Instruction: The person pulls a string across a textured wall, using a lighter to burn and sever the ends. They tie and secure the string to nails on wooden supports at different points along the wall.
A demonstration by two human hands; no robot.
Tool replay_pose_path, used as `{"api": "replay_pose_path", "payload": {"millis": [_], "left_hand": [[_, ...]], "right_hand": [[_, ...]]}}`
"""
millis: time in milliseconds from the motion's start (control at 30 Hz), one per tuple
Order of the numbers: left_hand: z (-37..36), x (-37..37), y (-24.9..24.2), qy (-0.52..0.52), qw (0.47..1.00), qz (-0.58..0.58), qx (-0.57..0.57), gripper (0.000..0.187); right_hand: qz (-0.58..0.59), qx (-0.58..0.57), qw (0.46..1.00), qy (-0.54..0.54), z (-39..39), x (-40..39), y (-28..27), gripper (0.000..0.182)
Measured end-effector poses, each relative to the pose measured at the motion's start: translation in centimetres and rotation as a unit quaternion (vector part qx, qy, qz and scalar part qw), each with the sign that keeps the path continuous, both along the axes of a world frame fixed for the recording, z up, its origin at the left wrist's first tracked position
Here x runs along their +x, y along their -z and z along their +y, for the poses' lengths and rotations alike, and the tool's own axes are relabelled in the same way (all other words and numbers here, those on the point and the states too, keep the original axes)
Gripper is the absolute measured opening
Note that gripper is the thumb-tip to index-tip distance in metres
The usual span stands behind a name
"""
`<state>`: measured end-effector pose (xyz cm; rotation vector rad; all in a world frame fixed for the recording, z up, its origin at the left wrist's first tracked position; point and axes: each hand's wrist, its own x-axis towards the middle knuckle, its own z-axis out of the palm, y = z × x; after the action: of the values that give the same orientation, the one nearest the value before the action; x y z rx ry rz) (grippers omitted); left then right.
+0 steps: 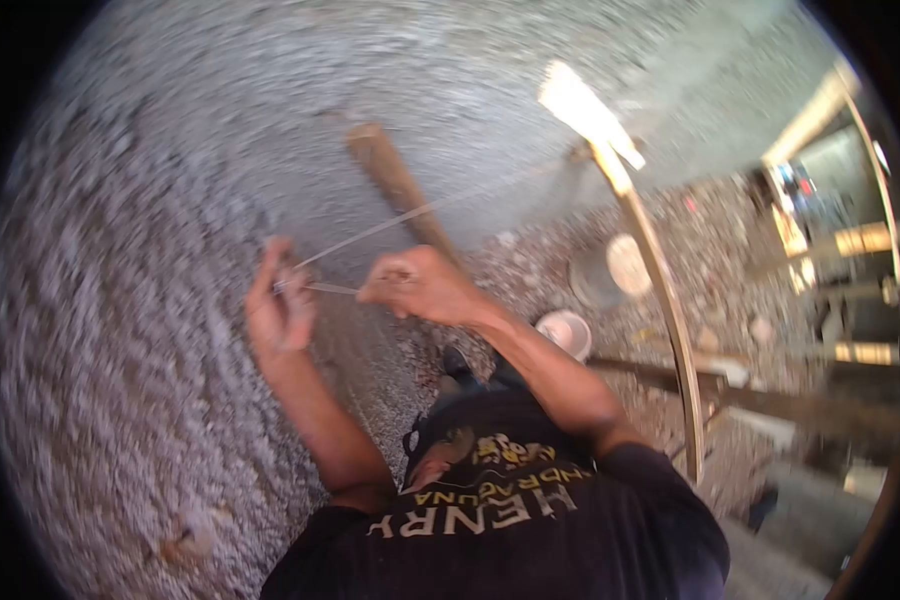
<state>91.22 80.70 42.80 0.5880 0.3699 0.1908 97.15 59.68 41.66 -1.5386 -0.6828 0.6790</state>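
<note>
A thin, pale string (pixel 420 211) runs taut from my left hand (pixel 282 298) up to the right, along the rough grey wall (pixel 420 80). My left hand is raised close to the wall, its fingers partly curled at the string; motion blur hides the exact hold. A short second length of the string spans the gap to my right hand (pixel 420 287). The right fingers are closed in a pinch on that length. Behind my right hand, a wooden stick (pixel 395 175) leans with its upper end against the wall.
A long, thin wooden strip (pixel 665 290) stands to my right, its top brightly lit. Beyond it are a bucket (pixel 592 278) and a smaller pale bucket (pixel 566 332) on rubble-strewn ground (pixel 710 225). Timber beams (pixel 820 408) lie farther right.
</note>
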Motion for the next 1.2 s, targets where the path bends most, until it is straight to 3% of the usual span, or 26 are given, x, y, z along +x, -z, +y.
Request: {"api": "replay_pose_path", "payload": {"millis": [100,200,233,333,433,467,533,567,633,767,833,967,1033,1100,1133,1200], "left_hand": [[2.0,0.5,2.6,0.098,0.994,-0.035,0.018,0.018],[-0.1,1.7,3.9,0.132,0.991,-0.028,-0.014,0.016],[-0.8,1.6,4.4,0.142,0.988,-0.035,-0.048,0.015],[-4.3,2.3,5.5,0.205,0.979,0.007,-0.001,0.013],[-9.1,3.3,7.1,0.184,0.967,0.129,0.119,0.014],[-9.4,3.5,8.7,0.2,0.967,0.123,0.096,0.017],[-11.2,3.3,8.9,0.211,0.959,0.115,0.153,0.022],[-11.7,3.0,9.4,0.224,0.951,0.12,0.175,0.022],[-12.9,2.5,9.3,0.234,0.942,0.122,0.207,0.022],[-15.1,1.7,9.7,0.256,0.924,0.132,0.251,0.022],[-15.9,1.5,10.5,0.265,0.918,0.137,0.262,0.022],[-17.8,0.6,14.1,0.244,0.917,0.153,0.276,0.029],[-18.5,-0.1,16.4,0.312,0.896,0.141,0.281,0.028],[-20.1,-0.7,18.1,0.293,0.905,0.153,0.268,0.027],[-20.8,-1.0,19.4,0.302,0.904,0.153,0.263,0.027],[-22.1,-1.3,22.9,0.276,0.903,0.207,0.258,0.024]], "right_hand": [[0.046,0.0,0.998,0.03,-2.9,-0.6,2.3,0.022],[-0.037,0.011,0.998,0.05,-3.5,-1.0,4.6,0.025],[0.002,0.001,0.998,0.07,-3.5,-1.4,5.0,0.027],[0.063,-0.016,0.994,0.09,-4.4,-2.2,8.9,0.03],[0.178,-0.023,0.98,0.082,-4.2,-3.8,12.4,0.035],[0.209,-0.068,0.974,0.061,-5.0,-3.9,12.8,0.034],[0.26,0.053,0.955,0.135,-6.7,-4.6,13.5,0.044],[0.263,0.051,0.955,0.128,-7.2,-4.1,13.0,0.044],[0.403,0.272,0.846,0.219,-8.7,-2.5,11.3,0.038],[0.388,0.256,0.826,0.318,-10.8,-0.6,12.3,0.029],[0.319,0.182,0.855,0.366,-11.8,-0.8,12.8,0.025],[0.274,0.158,0.847,0.426,-13.9,-1.4,13.8,0.024],[0.277,0.166,0.824,0.466,-15.9,-1.6,15.3,0.027],[0.24,-0.034,0.9,0.362,-18.0,-1.9,16.6,0.03],[0.242,-0.038,0.896,0.37,-19.2,-2.4,17.3,0.03],[0.361,-0.075,0.885,0.286,-21.6,-3.9,19.3,0.037]]}}
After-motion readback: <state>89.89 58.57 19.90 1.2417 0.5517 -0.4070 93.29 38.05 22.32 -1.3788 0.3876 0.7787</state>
